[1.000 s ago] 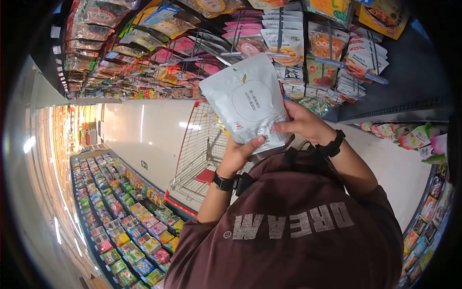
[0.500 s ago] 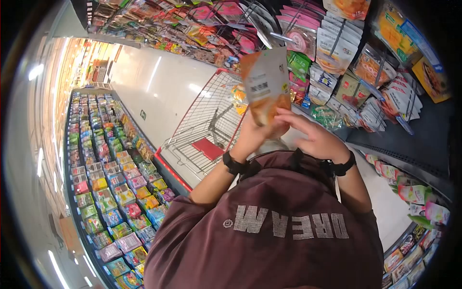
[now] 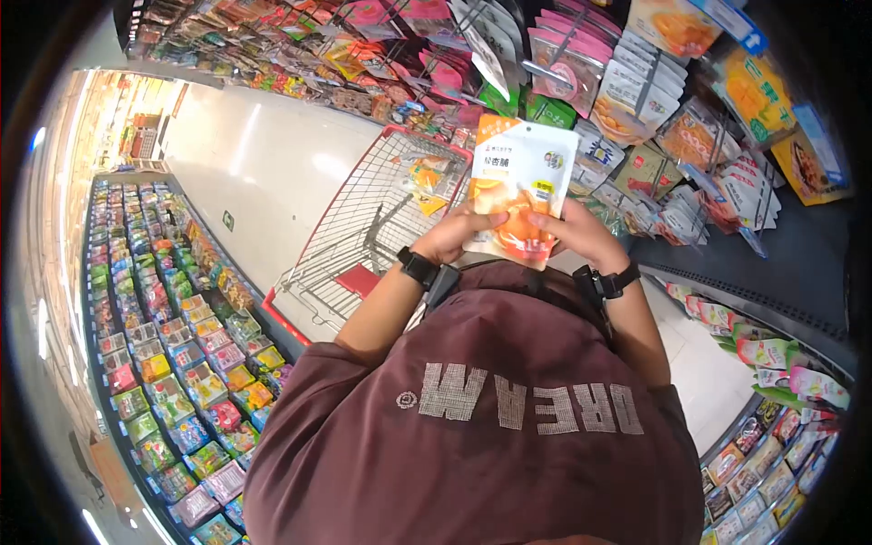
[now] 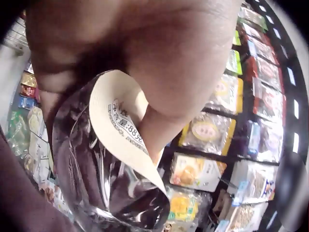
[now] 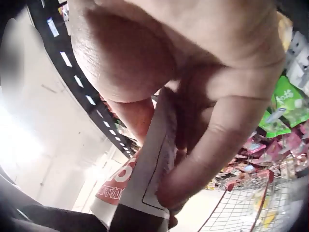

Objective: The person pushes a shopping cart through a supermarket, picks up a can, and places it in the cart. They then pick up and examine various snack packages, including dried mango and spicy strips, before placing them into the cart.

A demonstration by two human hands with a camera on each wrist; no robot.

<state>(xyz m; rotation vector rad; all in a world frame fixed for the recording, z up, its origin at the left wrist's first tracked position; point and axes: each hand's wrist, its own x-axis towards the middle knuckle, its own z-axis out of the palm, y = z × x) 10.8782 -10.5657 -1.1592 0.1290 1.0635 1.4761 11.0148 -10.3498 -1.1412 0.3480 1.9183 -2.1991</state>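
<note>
An orange-and-white pouch of dried fruit (image 3: pixel 522 186) is held upright in front of the chest, its printed front facing me. My left hand (image 3: pixel 447 234) grips its lower left edge, thumb across the front. The lower right edge is in my right hand (image 3: pixel 586 234), that thumb also on the front. In the left wrist view the pouch's shiny bottom (image 4: pixel 106 169) bulges below the hand, with a pale printed edge curling up. The right wrist view shows the fingers and thumb pinching the pouch's side (image 5: pixel 152 164). Fingers behind the pouch are hidden in the head view.
A red-rimmed wire shopping cart (image 3: pixel 331 232) stands to the left, with a few packets (image 3: pixel 427 182) in it. Racks of hanging snack bags (image 3: pixel 631 95) run along the front and right. A long display of packets (image 3: pixel 186 363) lines the left side of the aisle.
The pouch first showed its plain pale side with a round outline, was turned over, and now shows its orange printed front. Both hands have settled on its lower edges; the view has shifted.
</note>
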